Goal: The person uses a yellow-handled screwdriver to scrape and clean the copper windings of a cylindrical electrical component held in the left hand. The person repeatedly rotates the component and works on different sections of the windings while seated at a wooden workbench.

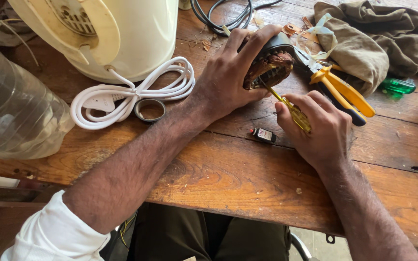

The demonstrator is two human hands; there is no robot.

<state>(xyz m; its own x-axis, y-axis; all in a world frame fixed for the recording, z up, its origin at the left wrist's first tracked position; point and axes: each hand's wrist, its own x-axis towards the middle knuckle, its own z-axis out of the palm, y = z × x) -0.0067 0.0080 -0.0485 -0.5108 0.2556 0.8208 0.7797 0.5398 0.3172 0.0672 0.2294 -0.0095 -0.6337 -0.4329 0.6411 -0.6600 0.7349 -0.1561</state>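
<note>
Left hand: our left hand (228,79) is clamped over a small motor (269,65) near the far edge of the wooden table (247,179), fingers wrapped across its dark casing, the brown windings facing us.
Right hand: our right hand (322,128) is closed round a yellow-handled screwdriver (293,108), its thin tip poking into the windings.
Risk: we judge the tip could slip off and scratch the fine wire or jab the left palm just beside it — the motor is steadied by grip alone, and a hard push would do it.
Near the hands: yellow-handled pliers (342,92) lie just right of the motor; a small black part (263,135) rests between our wrists.
Left of the table: a coiled white cord (136,89) and a metal ring (150,109) lie before a cream appliance (117,36); a clear plastic bottle (15,111) sits at the left edge.
Far right corner: an olive cloth (373,38) is bunched up, with a green tool handle (398,86) beside it.
Far edge: black cables (223,14) loop behind the motor.
Surface and room: worn, scratched planks with open cracks — daylight falls across them; little of the room shows.
</note>
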